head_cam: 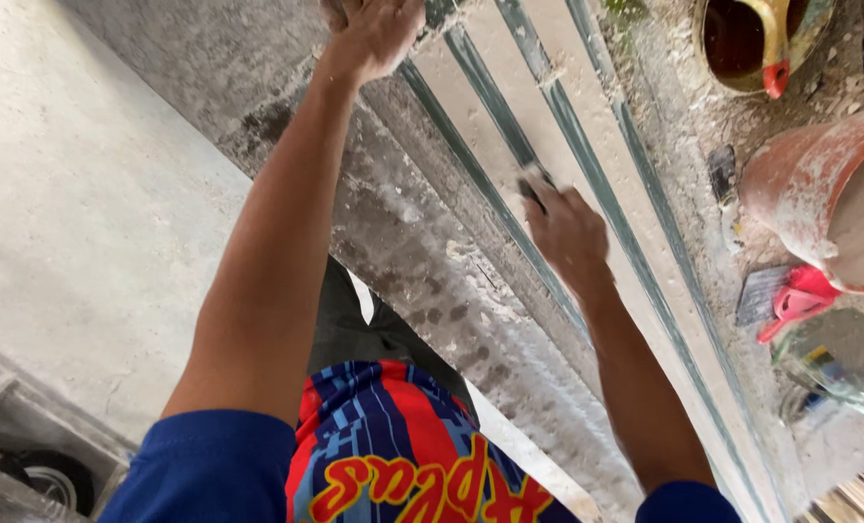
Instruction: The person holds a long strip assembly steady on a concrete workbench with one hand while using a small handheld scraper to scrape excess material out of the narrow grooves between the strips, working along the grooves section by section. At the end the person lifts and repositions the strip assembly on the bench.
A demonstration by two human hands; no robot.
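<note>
Against the rail (587, 165), the right hand (568, 228) clenches a dark tool (532, 184); the left hand (374, 34) grips its top. The ledge (422, 252) looks patchy, seemingly half-finished.

Two hands (374, 34) (568, 232), three green bars (490, 97), two buckets (824, 194) (756, 39), one red-handled scraper (786, 295), perhaps one wheel (54, 479).

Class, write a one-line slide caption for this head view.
Left hand braces on a concrete ledge while the right hand holds a small tool against green bars.
</note>
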